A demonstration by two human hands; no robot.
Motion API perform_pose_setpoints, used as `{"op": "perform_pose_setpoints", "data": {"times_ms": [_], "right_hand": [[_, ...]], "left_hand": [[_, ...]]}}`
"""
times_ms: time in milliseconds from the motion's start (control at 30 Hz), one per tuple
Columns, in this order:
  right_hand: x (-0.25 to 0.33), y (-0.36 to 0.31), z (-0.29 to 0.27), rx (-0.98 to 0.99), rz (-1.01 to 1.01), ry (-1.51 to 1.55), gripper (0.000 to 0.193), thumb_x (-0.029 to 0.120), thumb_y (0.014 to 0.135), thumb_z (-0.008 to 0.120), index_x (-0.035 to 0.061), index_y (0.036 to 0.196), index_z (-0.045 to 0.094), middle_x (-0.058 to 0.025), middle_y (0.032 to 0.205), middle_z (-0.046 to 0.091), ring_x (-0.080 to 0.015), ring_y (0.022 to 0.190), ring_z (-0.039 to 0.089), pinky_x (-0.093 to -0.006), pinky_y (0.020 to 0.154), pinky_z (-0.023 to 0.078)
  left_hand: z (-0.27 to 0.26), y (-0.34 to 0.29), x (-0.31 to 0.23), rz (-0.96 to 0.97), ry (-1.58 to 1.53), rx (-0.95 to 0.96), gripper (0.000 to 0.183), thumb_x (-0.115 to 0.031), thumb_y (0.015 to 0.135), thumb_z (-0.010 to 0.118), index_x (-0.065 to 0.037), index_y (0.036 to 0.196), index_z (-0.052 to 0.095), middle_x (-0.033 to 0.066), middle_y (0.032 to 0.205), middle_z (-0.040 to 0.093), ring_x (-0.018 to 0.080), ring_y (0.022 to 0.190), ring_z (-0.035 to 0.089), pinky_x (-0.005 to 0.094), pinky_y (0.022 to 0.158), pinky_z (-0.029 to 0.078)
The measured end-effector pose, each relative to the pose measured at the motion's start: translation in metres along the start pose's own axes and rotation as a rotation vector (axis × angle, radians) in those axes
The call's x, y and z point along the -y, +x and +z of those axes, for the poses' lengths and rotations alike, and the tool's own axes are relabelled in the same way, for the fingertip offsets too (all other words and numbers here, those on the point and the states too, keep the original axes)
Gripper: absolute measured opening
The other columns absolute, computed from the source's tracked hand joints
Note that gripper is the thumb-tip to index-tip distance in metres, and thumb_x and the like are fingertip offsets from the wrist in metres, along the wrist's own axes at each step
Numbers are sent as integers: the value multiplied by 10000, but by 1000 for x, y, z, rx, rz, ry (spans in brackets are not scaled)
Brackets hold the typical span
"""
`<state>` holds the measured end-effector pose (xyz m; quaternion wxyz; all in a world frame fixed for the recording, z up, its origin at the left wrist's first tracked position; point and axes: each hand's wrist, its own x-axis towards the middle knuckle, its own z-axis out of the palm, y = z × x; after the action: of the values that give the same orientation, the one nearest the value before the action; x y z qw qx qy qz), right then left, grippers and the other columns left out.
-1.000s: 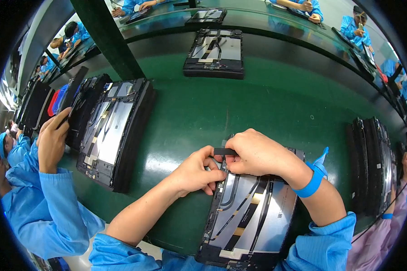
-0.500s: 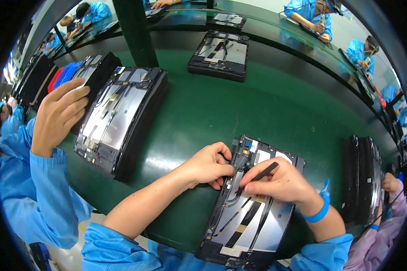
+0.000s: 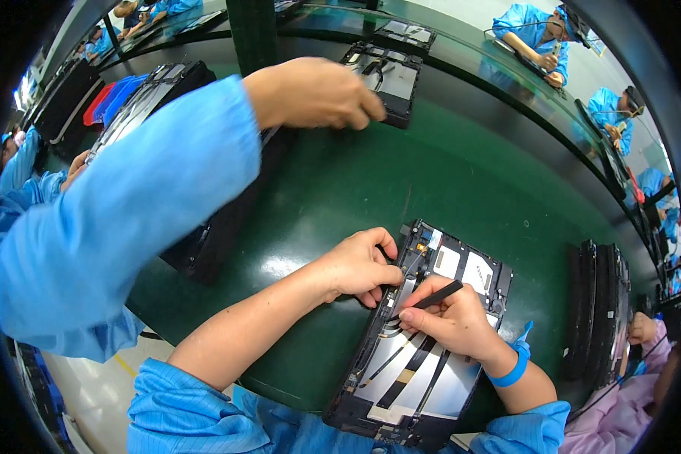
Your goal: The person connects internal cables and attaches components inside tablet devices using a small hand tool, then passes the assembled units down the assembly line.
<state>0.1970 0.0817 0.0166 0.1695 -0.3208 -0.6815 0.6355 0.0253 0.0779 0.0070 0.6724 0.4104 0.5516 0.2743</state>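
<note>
In front of me lies an opened tablet [image 3: 450,378], its silvery inside showing with several dark ribbon cables across it. My left hand [image 3: 362,266] is at its upper left edge, fingers curled and thumb pressed against the frame. Held in a pinch by my right hand [image 3: 450,318] is a slim black stick tool [image 3: 439,294]. The tool's tip points down at the tablet's left side near the cables; my fingers partly hide it. A blue band [image 3: 516,363] circles my right wrist.
A co-worker's blue-sleeved arm [image 3: 159,181] crosses from the left, hand near another opened tablet [image 3: 397,79] at the back. It covers much of a dark stack [image 3: 219,250] of devices. More black devices [image 3: 601,310] stand at right, beside a person in pink. Blue and red bins [image 3: 117,98] sit far left.
The co-worker's arm has swung across from the left toward the back tablet. My hands stay at the same tablet, and the right has shifted slightly with the tool. The view has moved a little.
</note>
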Motion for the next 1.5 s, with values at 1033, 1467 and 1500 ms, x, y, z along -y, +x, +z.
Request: {"op": "perform_pose_setpoints", "data": {"times_ms": [1033,1467,1500], "right_hand": [[10,24,40,-498,-56,309,97,51,754,505,-18,772,438,-86,683,514,-101,619,544,-202,535,466],[44,52,-5,-4,-156,-709,129,82,770,403,17,833,495,-105,553,491,-201,496,500,-284,481,397],[43,54,-5,-43,-159,-725,124,81,763,408,16,816,498,-121,568,499,-214,513,509,-303,495,402]], "left_hand": [[-23,-22,1,77,-25,-26,295,-61,667,571,-3,876,371,34,601,469,84,452,474,200,370,429],[-22,-27,6,120,-26,-17,319,-55,671,571,24,897,361,64,619,462,100,459,481,213,370,430],[-22,-27,6,115,-24,-17,319,-55,671,571,24,897,361,64,619,462,100,459,481,213,370,430]]}}
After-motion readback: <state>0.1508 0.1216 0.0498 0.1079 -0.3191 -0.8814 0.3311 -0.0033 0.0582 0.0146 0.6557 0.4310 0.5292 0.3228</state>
